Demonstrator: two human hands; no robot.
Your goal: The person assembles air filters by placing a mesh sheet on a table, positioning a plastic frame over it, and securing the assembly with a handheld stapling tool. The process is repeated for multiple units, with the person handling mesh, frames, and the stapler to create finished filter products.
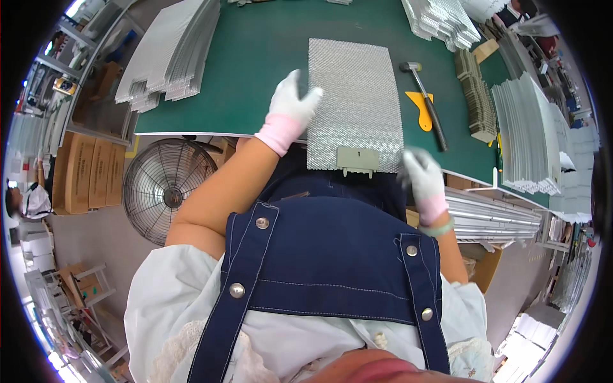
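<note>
A silver panel with a fine textured surface lies in front of me, its near edge reaching past the table edge over my lap. A grey-green plate with small prongs sits on the panel's near end. My left hand, in a white glove with a pink cuff, is at the panel's left edge, thumb and fingers apart. My right hand, gloved the same way, is beside the near right corner. Motion blurs its fingers, so their grip is unclear.
On the green table, a hammer and a yellow scraper lie right of the panel. Further right stand a row of grey-green plates and stacked panels. More panels are piled at left, above a floor fan.
</note>
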